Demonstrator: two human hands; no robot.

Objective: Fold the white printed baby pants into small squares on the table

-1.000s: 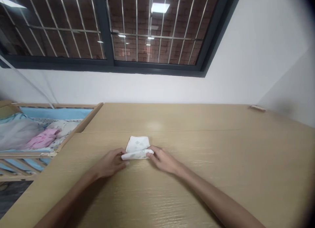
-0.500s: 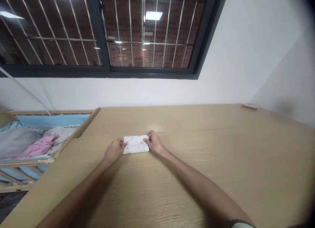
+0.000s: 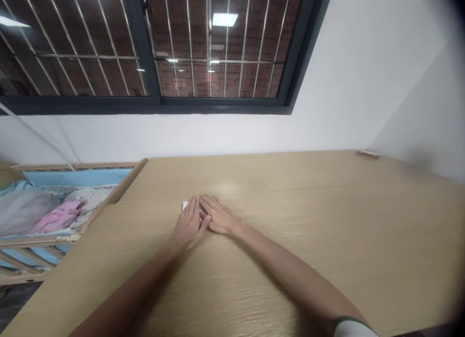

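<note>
A small folded white cloth [image 3: 185, 205] lies on the wooden board [image 3: 254, 259], mostly covered by my hands. Only its upper left corner shows clearly. My left hand [image 3: 189, 223] rests flat on top of it with straight fingers, its thumb pointing right. Beside it, my right hand [image 3: 217, 216] also lies flat over the cloth's right part, fingers stretched toward the upper left. The two hands touch or nearly touch at the thumbs. Neither hand grips anything.
A wooden cot [image 3: 132, 179] with blue lining, holding a pink cloth [image 3: 63, 216] and pale bedding, stands at the left. A small flat object [image 3: 368, 153] lies at the board's far right. Behind are a white wall [image 3: 218, 133] and a dark-framed barred window [image 3: 225, 104].
Both hands have let go of the cloth's side edges and moved inward over it, now lying flat on top. The cloth, plainly visible before, is mostly hidden.
</note>
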